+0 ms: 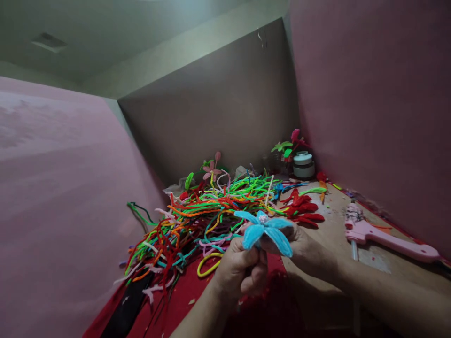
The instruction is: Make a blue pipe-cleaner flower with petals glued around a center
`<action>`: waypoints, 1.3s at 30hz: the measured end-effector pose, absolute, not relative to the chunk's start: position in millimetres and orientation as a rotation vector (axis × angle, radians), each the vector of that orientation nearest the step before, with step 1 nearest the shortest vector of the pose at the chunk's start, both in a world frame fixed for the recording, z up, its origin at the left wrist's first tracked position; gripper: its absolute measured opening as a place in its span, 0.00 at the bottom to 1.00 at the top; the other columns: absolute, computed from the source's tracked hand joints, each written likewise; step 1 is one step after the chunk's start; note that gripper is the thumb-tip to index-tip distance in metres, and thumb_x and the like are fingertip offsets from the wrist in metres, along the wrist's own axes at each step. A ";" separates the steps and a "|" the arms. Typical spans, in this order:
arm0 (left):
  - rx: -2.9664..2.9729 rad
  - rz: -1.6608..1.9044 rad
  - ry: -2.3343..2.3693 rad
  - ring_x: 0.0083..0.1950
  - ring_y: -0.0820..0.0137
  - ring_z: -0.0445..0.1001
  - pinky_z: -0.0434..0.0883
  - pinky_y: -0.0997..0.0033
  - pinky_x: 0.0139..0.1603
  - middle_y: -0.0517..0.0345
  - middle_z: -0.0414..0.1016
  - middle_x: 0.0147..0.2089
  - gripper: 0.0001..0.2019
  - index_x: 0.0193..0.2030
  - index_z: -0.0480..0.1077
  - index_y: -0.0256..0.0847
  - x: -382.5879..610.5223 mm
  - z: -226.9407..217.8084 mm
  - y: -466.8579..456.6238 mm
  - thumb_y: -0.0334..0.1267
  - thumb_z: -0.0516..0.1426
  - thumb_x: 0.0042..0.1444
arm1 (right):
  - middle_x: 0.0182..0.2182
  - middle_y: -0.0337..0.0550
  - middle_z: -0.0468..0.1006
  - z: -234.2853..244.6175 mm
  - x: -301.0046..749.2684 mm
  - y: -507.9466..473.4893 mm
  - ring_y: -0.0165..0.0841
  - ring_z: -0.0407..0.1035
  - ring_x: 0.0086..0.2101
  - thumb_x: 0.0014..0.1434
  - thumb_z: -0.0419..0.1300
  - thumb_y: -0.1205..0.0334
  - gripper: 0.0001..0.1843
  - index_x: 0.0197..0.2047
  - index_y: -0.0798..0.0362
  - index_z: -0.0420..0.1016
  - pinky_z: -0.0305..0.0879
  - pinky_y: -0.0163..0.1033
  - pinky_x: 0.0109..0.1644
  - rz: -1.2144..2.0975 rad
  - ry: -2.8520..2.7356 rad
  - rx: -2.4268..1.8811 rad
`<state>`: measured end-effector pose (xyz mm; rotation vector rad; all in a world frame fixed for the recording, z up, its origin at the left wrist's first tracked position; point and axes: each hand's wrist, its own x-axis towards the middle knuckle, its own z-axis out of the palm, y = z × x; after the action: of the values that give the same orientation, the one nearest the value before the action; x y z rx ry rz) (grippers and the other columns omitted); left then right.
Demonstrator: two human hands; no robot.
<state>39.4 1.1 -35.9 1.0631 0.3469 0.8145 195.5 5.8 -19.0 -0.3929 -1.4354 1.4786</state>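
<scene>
A light-blue pipe-cleaner flower with long petals and a pale, beaded-looking centre is held up in front of me. My left hand is closed in a fist below the petals, gripping the flower from underneath; its stem is hidden in the fingers. Behind the right-hand petals, my right hand closes on the flower near its base, with most of its fingers covered by the petals. Just beyond both hands lies a large tangled heap of coloured pipe cleaners.
Red pipe-cleaner petals lie right of the heap. A pink glue gun rests on the table at the right. Farther back are a pale lidded jar, a green flower and a pink flower. Walls stand close on both sides.
</scene>
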 end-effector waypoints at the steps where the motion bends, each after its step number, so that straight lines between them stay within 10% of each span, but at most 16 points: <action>1: 1.047 0.821 0.348 0.06 0.83 0.49 0.57 0.81 0.08 0.66 0.59 0.09 0.16 0.23 0.68 0.33 40.1 -35.8 0.2 0.46 0.60 0.49 | 0.24 0.38 0.77 -19.0 196.9 6.4 0.31 0.69 0.30 0.46 0.65 0.52 0.10 0.27 0.50 0.78 0.68 0.39 0.40 1.468 -1.439 -0.410; 17: 1.783 1.278 1.132 0.19 0.79 0.57 0.55 0.79 0.21 0.65 0.60 0.20 0.11 0.24 0.65 0.39 48.5 -35.3 -2.4 0.40 0.54 0.55 | 0.35 0.40 0.80 -34.3 182.9 12.5 0.35 0.71 0.38 0.51 0.62 0.53 0.11 0.37 0.46 0.78 0.68 0.44 0.45 1.245 -1.268 -0.544; 39: 0.969 0.925 0.652 0.07 0.84 0.47 0.49 0.83 0.08 0.69 0.63 0.14 0.13 0.34 0.65 0.38 43.1 -21.1 1.5 0.44 0.61 0.48 | 0.29 0.38 0.76 -32.5 183.6 11.2 0.31 0.69 0.32 0.55 0.59 0.55 0.09 0.35 0.51 0.75 0.66 0.41 0.43 1.444 -1.298 -0.452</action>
<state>43.1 1.5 -21.1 0.9690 0.6517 0.9245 183.6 11.2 -32.5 -0.4516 -1.2978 1.4438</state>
